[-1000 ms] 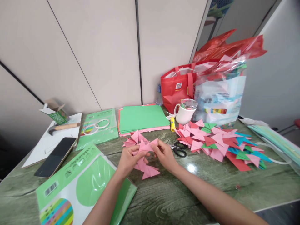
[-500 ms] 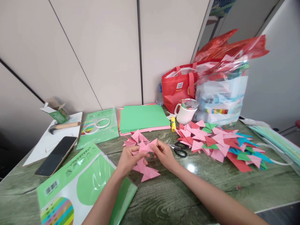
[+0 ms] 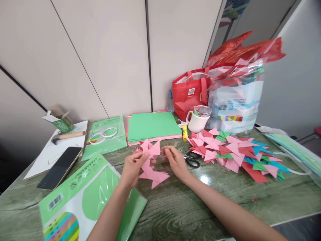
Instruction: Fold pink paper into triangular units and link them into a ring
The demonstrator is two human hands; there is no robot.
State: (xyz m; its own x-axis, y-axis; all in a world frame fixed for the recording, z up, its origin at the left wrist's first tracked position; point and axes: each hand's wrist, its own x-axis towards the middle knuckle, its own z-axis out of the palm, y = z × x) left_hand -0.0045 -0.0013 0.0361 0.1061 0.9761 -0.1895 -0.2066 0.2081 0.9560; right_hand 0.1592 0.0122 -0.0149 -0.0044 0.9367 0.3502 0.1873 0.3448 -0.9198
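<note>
My left hand [image 3: 132, 168] pinches pink folded paper [image 3: 147, 160], thumb on top. The paper is made of several pointed pieces joined together, some hanging below the fingers over the table. More pink and red folded points show behind it, partly hidden. My right hand [image 3: 177, 164] is a little to the right, fingers loosely curved and apart from the paper, with nothing visible in them. Just beyond it lie black-handled scissors [image 3: 192, 163]. A heap of folded pink, red, green and blue paper pieces [image 3: 234, 149] spreads to the right.
Green paper sheets [image 3: 155, 124] lie at the back, beside a yellow glue stick [image 3: 185, 133] and a white mug [image 3: 197, 122]. Red [image 3: 187, 97] and clear bags [image 3: 235, 103] stand behind. At left are a green paper pack [image 3: 100, 190], a phone [image 3: 60, 167] and a hammer [image 3: 71, 135].
My right hand has let go of the pink paper and drawn slightly right, its fingers opening. My left hand still holds the paper, which has turned and shifted slightly left.
</note>
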